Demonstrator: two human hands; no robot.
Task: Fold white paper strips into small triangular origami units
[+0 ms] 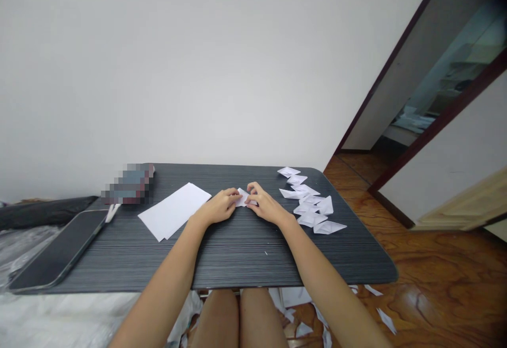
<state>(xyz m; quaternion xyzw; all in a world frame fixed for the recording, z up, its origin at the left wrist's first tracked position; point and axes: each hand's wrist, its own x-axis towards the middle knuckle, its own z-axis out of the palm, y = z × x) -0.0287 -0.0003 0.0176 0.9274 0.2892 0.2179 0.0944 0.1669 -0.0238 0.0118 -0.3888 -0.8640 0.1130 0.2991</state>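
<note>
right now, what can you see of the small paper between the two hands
The small paper is white and looks folded, its far side narrowing to a point. It sits low over the dark tabletop; whether it lies flat is unclear. The left hand touches its left side, the right hand its right, and fingers cover part of it.

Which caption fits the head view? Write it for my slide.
Left hand and right hand on small paper, paper boats at right.
</note>
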